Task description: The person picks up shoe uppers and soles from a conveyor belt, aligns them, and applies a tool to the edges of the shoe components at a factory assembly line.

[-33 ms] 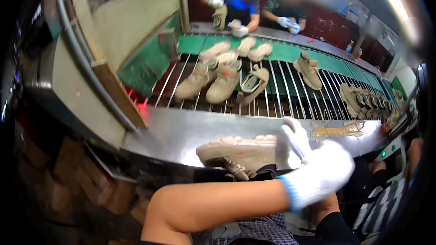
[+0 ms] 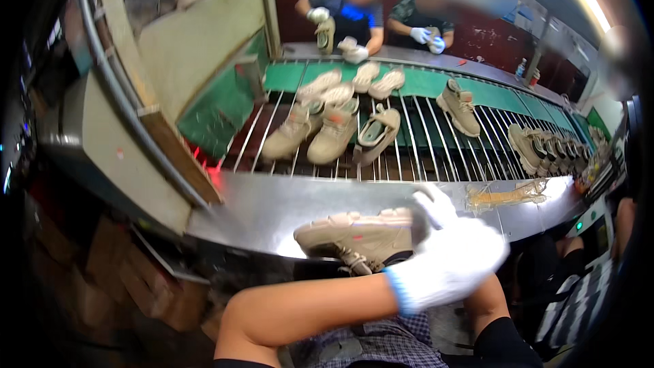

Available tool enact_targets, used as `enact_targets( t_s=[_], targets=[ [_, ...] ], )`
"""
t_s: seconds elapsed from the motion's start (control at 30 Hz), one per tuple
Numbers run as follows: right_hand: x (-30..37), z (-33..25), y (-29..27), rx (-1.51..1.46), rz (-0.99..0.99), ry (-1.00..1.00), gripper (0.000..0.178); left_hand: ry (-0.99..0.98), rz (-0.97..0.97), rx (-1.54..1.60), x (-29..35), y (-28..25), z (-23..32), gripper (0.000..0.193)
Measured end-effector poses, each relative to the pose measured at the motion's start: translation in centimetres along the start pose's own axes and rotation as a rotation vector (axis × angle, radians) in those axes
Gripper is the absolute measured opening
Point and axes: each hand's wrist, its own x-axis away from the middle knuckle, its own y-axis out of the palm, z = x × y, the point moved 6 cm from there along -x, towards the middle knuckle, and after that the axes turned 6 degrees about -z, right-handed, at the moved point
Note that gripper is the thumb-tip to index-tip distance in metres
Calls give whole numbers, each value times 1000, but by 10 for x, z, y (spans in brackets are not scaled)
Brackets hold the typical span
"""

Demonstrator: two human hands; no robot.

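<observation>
Head view, gloved left hand [image 2: 446, 259] gripping beige shoe [image 2: 357, 235]

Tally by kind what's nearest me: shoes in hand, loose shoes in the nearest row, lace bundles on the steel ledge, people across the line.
Tan shoe held by the left hand: 1
Loose shoes, nearest row: 3
Lace bundle on the steel ledge: 1
People across the line: 2
Total: 7

I see a steel worktop [image 2: 272, 211] before a wire-rod conveyor [image 2: 436, 143], a dark red wall [image 2: 477, 41] behind, and cardboard boxes [image 2: 116, 259] stacked below.
</observation>
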Motion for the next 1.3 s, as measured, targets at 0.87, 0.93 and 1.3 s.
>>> enact_targets(
  t_s=[0.87, 0.93, 1.3],
  targets=[
    [37, -33, 32, -1775, 22, 529, 64, -827, 661, 493, 266, 41, -213, 41],
    [6, 5, -14, -1738, 186, 444, 64, -918, 664, 396, 292, 46, -236, 44],
    [-74, 9, 5, -805, 125, 335, 43, -846, 658, -25, 297, -21, -342, 43]
  ],
)
